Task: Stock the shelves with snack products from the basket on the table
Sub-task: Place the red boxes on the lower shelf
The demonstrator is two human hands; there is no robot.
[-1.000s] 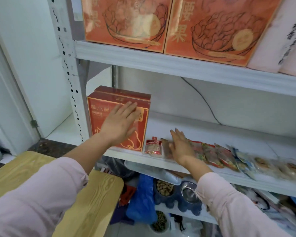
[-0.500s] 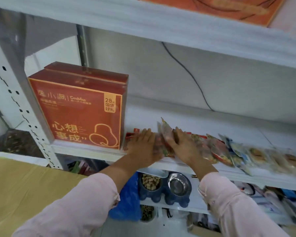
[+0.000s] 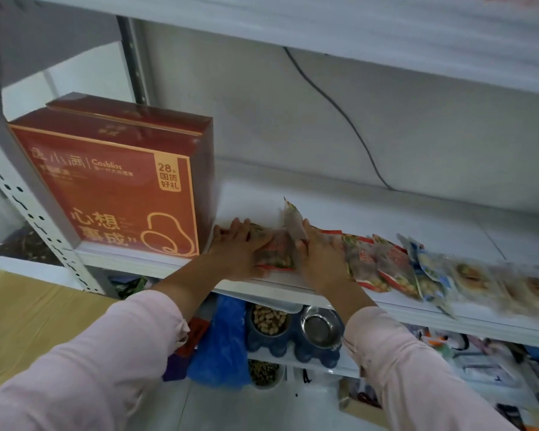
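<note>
Pink sleeves (image 3: 100,362) nearest, both arms reaching up to the shelf (image 3: 417,219). Wooden bench (image 3: 28,321) sits below and in front of the red box (image 3: 115,188). Below the red box and off to its right, on a lower level: blue bag (image 3: 221,346), then a blue bowl stand (image 3: 273,340) with two bowls, one full of pale brown pellets or nuts (too blurred to say which), the other a steel bowl (image 3: 319,328), contents not readable.

Left hand (image 3: 240,250) just right of the red box's lower corner, flat, fingers straight, pressing on a flat packet (image 3: 277,253) lying on the shelf. Right hand (image 3: 319,259) next one over, further from the red box, thumb and fingers curled on a raised packet (image 3: 293,223) that stands tilted on edge between the two hands.

Row of snack packets (image 3: 386,265) runs on away from the red box along the shelf's front edge, overlapping: red-trimmed ones first, blue-white next, clear round-cake ones last, blurred.

The red box stands upright at the left end of the shelf, a second one touching behind it. Black cable (image 3: 339,110) runs down the back wall, beyond the red box to its right.
</note>
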